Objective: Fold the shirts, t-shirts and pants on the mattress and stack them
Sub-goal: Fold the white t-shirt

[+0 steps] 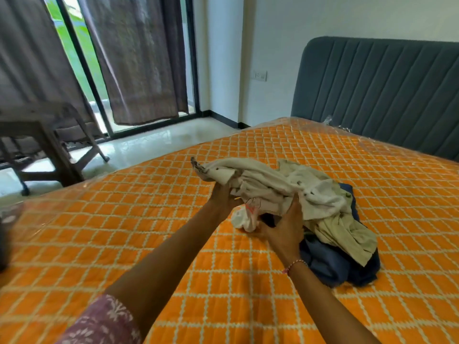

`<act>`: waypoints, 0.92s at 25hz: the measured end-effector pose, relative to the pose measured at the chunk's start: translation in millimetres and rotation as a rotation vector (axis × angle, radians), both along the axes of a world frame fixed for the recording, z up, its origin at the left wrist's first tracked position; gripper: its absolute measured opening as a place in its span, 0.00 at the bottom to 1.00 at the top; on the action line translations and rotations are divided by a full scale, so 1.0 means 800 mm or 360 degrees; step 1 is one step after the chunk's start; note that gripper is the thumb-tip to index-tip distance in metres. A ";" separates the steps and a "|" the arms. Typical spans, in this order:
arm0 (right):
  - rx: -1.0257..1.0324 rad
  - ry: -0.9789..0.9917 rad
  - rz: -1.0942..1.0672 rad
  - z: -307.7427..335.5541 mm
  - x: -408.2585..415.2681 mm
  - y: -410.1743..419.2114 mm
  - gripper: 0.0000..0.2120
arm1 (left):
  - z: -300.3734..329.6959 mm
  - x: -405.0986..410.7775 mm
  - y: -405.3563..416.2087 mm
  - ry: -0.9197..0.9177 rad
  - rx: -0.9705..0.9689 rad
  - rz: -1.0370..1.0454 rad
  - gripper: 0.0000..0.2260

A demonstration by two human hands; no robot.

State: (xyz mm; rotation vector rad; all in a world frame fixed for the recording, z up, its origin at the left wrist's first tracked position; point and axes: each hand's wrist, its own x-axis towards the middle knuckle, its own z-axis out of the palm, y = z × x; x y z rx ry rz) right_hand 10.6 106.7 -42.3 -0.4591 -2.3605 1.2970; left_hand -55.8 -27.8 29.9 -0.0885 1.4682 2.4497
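While clothes point(310, 202) lie heaped, both hands point(283, 232) grip them.

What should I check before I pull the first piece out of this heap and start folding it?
1. Both hands on the heap: ok, left hand and right hand are at the clothes pile.
2. One garment singled out: not ok, beige, white and blue pieces are tangled.
3. Grip firm: cannot tell, fingers are buried in cloth.
4. Folding room: ok, the orange mattress cover lies bare on the left.
5. Folded stack started: not ok, none in view.
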 end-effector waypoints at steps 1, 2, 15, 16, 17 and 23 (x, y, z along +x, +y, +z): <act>0.0091 -0.0097 -0.0032 0.002 0.002 -0.012 0.51 | 0.015 0.007 -0.020 -0.0004 0.0024 -0.0006 0.05; 0.0139 -0.0180 -0.0093 0.008 0.003 -0.026 0.53 | 0.030 0.016 -0.040 0.0002 0.0069 -0.0020 0.05; -0.0546 -0.0318 0.1340 0.170 0.029 -0.230 0.14 | 0.162 0.128 -0.363 0.0093 -0.0367 0.0889 0.08; -0.0701 -0.0359 0.1403 0.184 0.032 -0.241 0.14 | 0.170 0.134 -0.383 0.0105 -0.0343 0.0950 0.08; -0.0729 -0.0315 0.1419 0.199 0.035 -0.250 0.12 | 0.176 0.141 -0.399 0.0100 -0.0330 0.0987 0.09; 0.0237 0.0377 0.1487 0.302 0.033 -0.301 0.07 | 0.199 0.209 -0.450 -0.0272 -0.2007 0.0001 0.15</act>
